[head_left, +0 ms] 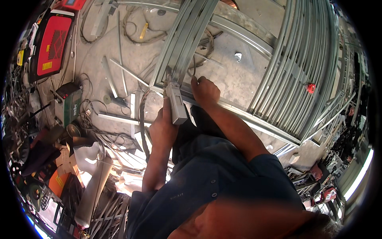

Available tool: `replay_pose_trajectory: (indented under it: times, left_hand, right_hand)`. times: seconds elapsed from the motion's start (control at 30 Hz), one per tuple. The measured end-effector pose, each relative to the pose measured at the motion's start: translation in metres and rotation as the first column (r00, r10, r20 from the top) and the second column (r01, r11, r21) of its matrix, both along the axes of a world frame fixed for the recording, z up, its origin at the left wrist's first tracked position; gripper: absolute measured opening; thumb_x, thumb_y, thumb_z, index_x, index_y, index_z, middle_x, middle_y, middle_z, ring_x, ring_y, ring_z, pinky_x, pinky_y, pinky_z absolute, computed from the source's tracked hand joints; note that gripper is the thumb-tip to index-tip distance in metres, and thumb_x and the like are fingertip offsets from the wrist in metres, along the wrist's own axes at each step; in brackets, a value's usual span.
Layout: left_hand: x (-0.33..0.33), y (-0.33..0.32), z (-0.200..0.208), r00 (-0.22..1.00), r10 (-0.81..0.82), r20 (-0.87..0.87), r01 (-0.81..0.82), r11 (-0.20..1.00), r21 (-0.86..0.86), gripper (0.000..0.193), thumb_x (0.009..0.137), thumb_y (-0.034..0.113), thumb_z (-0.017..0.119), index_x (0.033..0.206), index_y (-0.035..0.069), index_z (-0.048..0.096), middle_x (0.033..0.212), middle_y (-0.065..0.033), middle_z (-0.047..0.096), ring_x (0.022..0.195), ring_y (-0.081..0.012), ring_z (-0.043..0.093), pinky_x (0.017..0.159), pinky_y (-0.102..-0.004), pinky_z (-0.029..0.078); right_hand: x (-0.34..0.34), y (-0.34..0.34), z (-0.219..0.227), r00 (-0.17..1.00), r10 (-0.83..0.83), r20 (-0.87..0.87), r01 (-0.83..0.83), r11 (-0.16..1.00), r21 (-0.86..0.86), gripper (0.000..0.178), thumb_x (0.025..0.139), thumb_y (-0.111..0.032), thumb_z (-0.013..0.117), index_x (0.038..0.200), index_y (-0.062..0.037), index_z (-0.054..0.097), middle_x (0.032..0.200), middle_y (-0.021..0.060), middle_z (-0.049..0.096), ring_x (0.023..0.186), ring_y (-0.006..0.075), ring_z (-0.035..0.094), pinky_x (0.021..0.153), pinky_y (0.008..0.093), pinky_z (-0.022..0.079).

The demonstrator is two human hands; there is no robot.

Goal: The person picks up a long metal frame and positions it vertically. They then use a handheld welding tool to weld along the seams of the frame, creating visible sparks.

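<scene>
My left hand [162, 128] is wrapped round a grey, boxy welding gun [176, 104], its index finger stretched along the body. The gun's narrow dark nozzle points away from me, over the corner of a galvanized metal frame [184, 46]. Beside that corner, my right hand [205, 91] is closed in a fist above the frame's near rail. A thin dark cable [194, 65] runs up to its thumb side; what the fingers hold is hidden. A thick dark hose [142, 119] hangs next to my left wrist.
At right, many long metal bars [292, 75] form a slatted panel with a small red object [311, 88] on it. A red machine [55, 46] and a green box-shaped machine [68, 105] stand at left. Loose cables, metal strips [109, 75] and a yellow-handled tool [144, 30] lie on the floor.
</scene>
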State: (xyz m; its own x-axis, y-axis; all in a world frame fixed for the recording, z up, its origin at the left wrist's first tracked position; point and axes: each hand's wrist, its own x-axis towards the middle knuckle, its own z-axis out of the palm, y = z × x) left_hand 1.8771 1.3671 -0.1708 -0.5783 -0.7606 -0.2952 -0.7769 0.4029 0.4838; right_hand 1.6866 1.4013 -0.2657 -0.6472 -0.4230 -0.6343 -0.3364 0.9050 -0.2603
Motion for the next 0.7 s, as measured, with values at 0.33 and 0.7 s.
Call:
replay_pose_trajectory:
  times: [0.33, 0.7]
  left_hand:
    - [-0.0028, 0.0002, 0.0041, 1.0, 0.01, 0.029, -0.01, 1.0, 0.002, 0.079, 0.081, 0.02, 0.079, 0.151, 0.01, 0.044, 0.101, -0.0224, 0.071, 0.081, -0.0439, 0.071, 0.066, -0.0518, 0.058]
    - [0.0014, 0.0037, 0.005, 1.0, -0.017, 0.02, 0.018, 1.0, -0.006, 0.075, 0.086, 0.022, 0.074, 0.152, 0.01, 0.039, 0.102, -0.0202, 0.069, 0.078, -0.0425, 0.07, 0.062, -0.0526, 0.056]
  right_hand:
    - [0.0005, 0.0001, -0.0021, 1.0, 0.001, 0.005, -0.001, 1.0, 0.002, 0.056, 0.099, -0.054, 0.046, 0.108, -0.005, 0.071, 0.1, 0.0209, 0.074, 0.098, 0.0398, 0.071, 0.086, 0.0512, 0.055]
    - [-0.0011, -0.0015, -0.0013, 0.999, -0.002, 0.032, 0.001, 1.0, 0.031, 0.059, 0.1, -0.056, 0.043, 0.109, -0.0052, 0.071, 0.102, 0.0201, 0.075, 0.1, 0.0386, 0.071, 0.088, 0.0506, 0.055]
